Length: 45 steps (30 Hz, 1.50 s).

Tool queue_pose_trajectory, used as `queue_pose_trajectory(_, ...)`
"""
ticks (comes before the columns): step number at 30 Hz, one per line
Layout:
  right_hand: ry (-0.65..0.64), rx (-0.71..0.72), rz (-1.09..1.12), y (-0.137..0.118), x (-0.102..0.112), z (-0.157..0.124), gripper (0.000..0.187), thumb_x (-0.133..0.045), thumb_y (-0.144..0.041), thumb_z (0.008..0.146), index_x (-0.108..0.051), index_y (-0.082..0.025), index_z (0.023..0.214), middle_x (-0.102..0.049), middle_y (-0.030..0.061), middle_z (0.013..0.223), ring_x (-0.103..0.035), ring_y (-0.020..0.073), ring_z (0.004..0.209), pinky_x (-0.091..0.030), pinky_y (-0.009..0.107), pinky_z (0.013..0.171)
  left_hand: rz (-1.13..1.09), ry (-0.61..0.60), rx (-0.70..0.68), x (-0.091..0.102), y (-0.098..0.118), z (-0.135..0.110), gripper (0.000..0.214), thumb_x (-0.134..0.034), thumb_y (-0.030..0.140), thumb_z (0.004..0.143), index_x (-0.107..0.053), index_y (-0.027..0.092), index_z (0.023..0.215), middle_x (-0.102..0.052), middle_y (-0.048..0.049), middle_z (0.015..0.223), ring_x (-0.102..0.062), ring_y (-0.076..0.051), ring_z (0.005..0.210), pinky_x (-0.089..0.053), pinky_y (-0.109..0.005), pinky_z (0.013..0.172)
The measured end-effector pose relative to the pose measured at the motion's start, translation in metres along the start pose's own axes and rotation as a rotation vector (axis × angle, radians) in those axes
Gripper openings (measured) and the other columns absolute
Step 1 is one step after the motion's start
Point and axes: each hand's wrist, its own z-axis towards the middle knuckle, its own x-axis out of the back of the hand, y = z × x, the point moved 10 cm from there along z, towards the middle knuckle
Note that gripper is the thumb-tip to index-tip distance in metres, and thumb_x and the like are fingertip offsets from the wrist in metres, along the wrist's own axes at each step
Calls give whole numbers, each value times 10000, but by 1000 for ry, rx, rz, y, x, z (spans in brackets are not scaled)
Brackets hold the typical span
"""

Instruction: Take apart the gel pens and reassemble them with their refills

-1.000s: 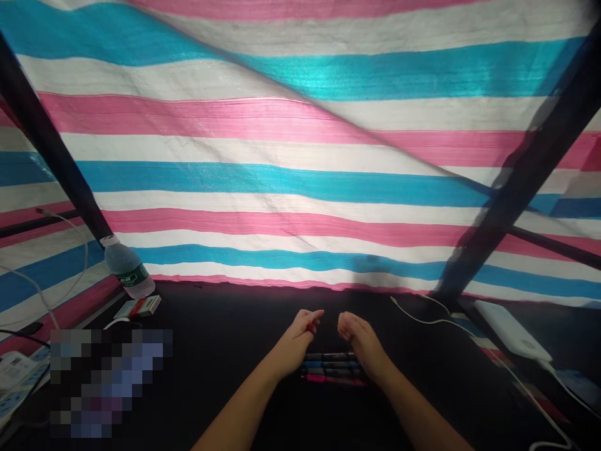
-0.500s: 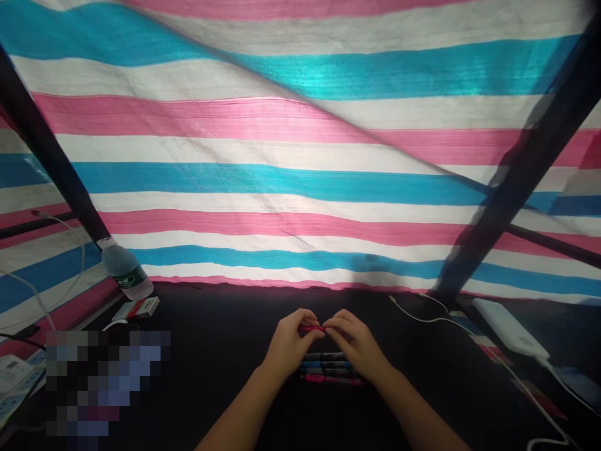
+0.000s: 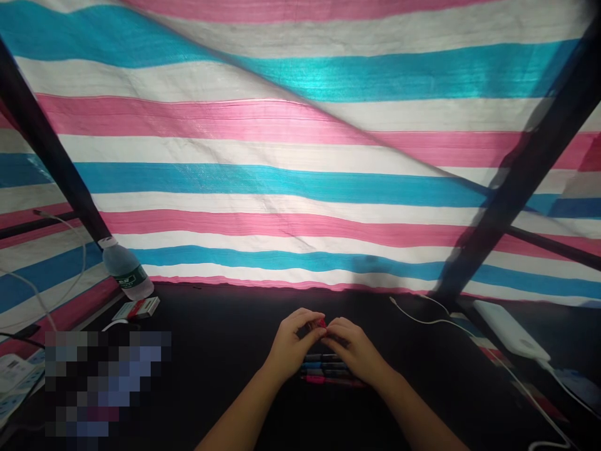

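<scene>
The fingers (image 3: 310, 321) of the left hand (image 3: 293, 343) and right hand (image 3: 352, 346) are together, clamped on a small red piece (image 3: 321, 323), mostly hidden. It sits just above a tidy row of pens (image 3: 326, 369) lying parallel on the dark counter (image 3: 225, 313).

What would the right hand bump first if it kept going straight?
Probably the small red object at the left hand's fingertips; depth is hard to tell here.

Nothing legible, even the green label (image 3: 127, 273) on the water bottle (image 3: 123, 266)
</scene>
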Motion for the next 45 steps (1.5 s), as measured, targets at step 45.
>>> queue_pose_trajectory(45,39,-36,-80,-5,7,-1,169,-537,-322,1022,-655,-233,940,-553,7,818,-567,183,742,-429,301,664,-156,65,247,8,-45,3,241,-713,421,874,-723,185,923,-571,16,703,-486,-138,650,-361,-259,628)
